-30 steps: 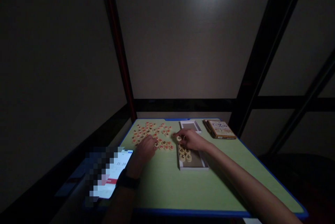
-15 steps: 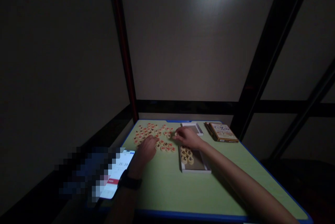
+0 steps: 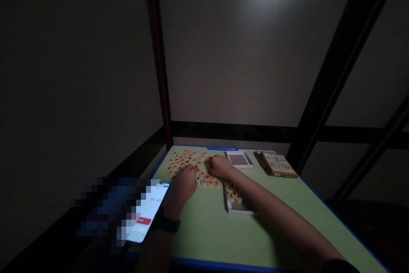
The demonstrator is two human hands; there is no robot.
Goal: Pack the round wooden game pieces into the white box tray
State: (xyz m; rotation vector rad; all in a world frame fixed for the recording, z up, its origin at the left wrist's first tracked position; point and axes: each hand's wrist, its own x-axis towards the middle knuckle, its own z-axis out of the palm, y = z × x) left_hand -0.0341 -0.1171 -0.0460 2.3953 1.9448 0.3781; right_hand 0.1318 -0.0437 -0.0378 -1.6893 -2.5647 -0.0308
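Note:
Many round, pale xiangqi pieces (image 3: 183, 159) with red or dark characters lie spread over the far left of the table. My left hand (image 3: 185, 184) rests low over their near edge, fingers curled together; what is under the fingertips is hidden. At the right side of the spread, my right hand (image 3: 221, 166) is closed with its fingertips down among the pieces; I cannot make out what they grip. Below my right forearm stands a shallow open box (image 3: 239, 211), with several dark-lettered pieces in its left part and its right side covered by the arm.
A second shallow white-rimmed box part (image 3: 239, 159) lies behind my right hand. Flat printed boxes (image 3: 277, 165) are stacked at the back right. A lit phone (image 3: 150, 213) stands beside my left wrist. The green table (image 3: 207, 230) has a blue edge; walls rise behind it.
My right hand has moved slightly left and down onto the pieces, its fingers closing from a looser pinch. My left hand stays by the same pieces. The whole view has shifted a little.

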